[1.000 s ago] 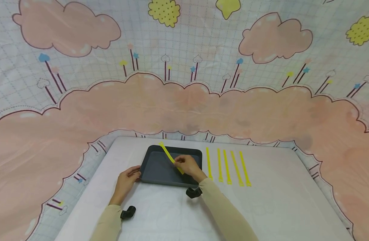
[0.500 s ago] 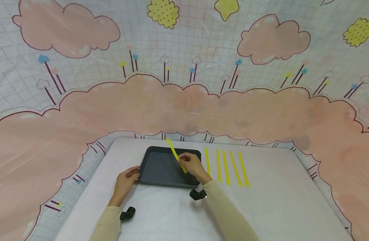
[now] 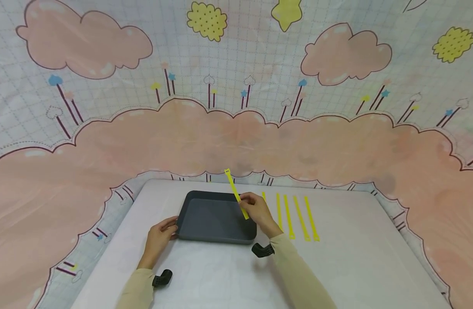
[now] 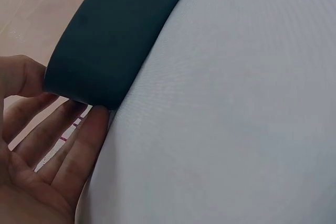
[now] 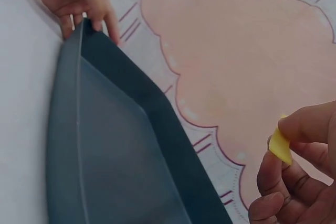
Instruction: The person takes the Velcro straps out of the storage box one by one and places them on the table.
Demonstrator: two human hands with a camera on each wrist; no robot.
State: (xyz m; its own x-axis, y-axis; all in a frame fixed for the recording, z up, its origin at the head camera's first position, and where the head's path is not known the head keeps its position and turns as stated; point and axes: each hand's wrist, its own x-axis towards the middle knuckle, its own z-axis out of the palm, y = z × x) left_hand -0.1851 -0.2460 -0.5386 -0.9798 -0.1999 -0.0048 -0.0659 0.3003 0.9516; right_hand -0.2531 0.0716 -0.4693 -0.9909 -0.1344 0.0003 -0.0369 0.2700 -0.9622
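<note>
In the head view, my right hand pinches a yellow cable strap over the right side of a dark grey baking tray. The strap slants upward, and its wider, slotted end points away from me. Seen from the right wrist, the thumb and fingers hold the strap's short end. My left hand holds the tray's left edge. In the left wrist view, that hand's fingers touch the lower edge of the tray wall, and another digit touches its rim.
Several more yellow cable straps lie side by side on the white tabletop, right of the tray. My right hand partly covers the leftmost. Behind the table hangs a patterned cloth with pink clouds.
My right hand has moved right across the tray with the strap, which now stands steeper. The left hand stays at the tray's edge. The head view has tilted slightly upward.
</note>
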